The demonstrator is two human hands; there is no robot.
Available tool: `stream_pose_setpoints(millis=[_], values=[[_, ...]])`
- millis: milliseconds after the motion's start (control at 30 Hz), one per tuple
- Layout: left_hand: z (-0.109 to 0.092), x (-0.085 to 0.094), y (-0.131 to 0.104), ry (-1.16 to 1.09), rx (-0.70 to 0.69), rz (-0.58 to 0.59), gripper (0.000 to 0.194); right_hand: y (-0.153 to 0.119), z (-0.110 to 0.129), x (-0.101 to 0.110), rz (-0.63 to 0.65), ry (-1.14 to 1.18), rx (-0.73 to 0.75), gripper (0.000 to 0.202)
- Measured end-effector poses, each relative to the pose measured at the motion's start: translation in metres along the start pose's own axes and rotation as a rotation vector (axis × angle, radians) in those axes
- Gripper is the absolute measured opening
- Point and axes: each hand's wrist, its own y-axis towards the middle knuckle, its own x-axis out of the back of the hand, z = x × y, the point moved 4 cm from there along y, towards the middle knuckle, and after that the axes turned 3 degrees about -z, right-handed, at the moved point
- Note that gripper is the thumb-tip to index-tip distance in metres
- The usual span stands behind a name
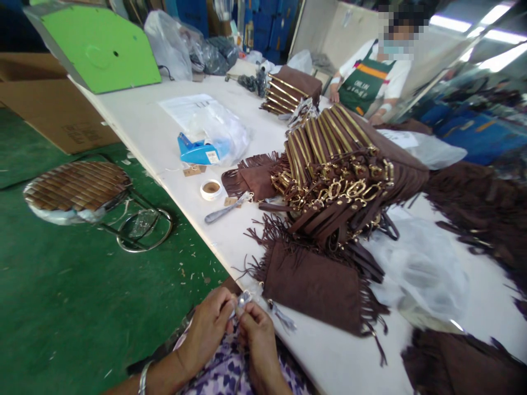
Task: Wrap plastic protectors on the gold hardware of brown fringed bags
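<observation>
Left hand (212, 319): fingertips pinched on a small silvery piece (244, 298).
Right hand (258, 333): also pinched on this piece, close beside the left hand.
Place of the piece: between the fingertips, at the near edge of the white table (341, 356); it is blurred, so perhaps it is wrapped in plastic.
Fringed brown bag (313, 288): lies on the table, just beyond the right hand.
Bag stack (329, 137): behind it, with gold-coloured metal parts.
Tape roll (211, 197): near the blue dispenser (200, 152).
</observation>
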Motion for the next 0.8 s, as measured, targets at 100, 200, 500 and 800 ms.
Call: stream_pose_setpoints(millis=[100,200,500,800], values=[[0.000,-0.001,0.001,-0.147,0.051,0.006,0.029,0.000,0.003,-0.003,0.022,0.035,0.003,0.036],[0.003,-0.006,0.004,-0.365,0.158,0.050,0.028,0.000,0.009,-0.005,0.044,0.049,0.020,0.035],[0.029,-0.022,0.009,-0.984,0.577,0.316,0.022,0.003,0.013,-0.001,0.092,0.010,0.096,0.027],[0.023,-0.019,0.010,-0.928,0.606,0.368,0.025,0.000,0.027,0.000,0.148,0.011,0.135,0.022]])
